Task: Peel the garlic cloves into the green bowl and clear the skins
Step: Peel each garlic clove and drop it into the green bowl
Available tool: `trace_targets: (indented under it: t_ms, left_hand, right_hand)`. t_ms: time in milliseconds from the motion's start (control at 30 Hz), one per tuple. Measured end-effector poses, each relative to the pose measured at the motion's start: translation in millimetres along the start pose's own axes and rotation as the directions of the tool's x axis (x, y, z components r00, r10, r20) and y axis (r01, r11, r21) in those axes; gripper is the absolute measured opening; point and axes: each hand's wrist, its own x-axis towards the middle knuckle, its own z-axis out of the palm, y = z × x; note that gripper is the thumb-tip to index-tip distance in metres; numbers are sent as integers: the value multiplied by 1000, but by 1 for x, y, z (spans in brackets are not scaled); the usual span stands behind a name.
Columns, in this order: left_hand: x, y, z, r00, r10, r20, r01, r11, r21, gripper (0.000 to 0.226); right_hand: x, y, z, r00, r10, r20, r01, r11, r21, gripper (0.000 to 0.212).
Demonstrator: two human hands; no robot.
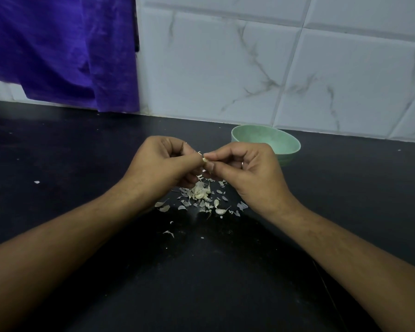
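Black tabletop [82, 176], white tile wall [225, 68] behind. My left hand [161, 164] & right hand [244, 168] pinch one garlic clove [204, 160] between curled fingers [219, 155], mid-peel. Loose skins [199, 195] lie piled beneath (some cloves mixed in, I think). The green bowl [288, 142] sits near, just behind my right hand, contents hidden. Clearing not yet begun.

Finding the black desk [82, 164] carrying a green bowl [266, 137] toward the back, garlic skins [219, 210] lying scattered round a garlic heap [199, 192].
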Motion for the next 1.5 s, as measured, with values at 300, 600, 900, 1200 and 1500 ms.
trace_targets:
  t_ms: [300, 600, 900, 1200, 1500]
  left_hand:
    - [2, 4, -6, 995, -12, 103, 18, 998, -56, 19]
    - [1, 4, -3, 998, -11, 57, 12, 1000, -24, 15]
    - [-2, 7, -2, 999, -18, 50, 20, 999, -47, 16]
    - [-4, 5, 7, 996, -83, -45, 78, 992, -98, 23]
    - [-2, 8, 5, 1000, -16, -27, 14, 996, -87, 13]
  right_hand:
    - [3, -4, -8, 999, -20, -25, 20, 1000, -5, 12]
    - [1, -3, -4, 999, -46, -2, 45, 996, -80, 13]
    - [1, -4, -5, 998, -63, -31, 58, 987, -151, 12]
    - [-2, -3, 4, 995, -96, -40, 87, 978, -190, 13]
    - [1, -11, 4, 999, 35, -14, -34, 995, 90, 14]
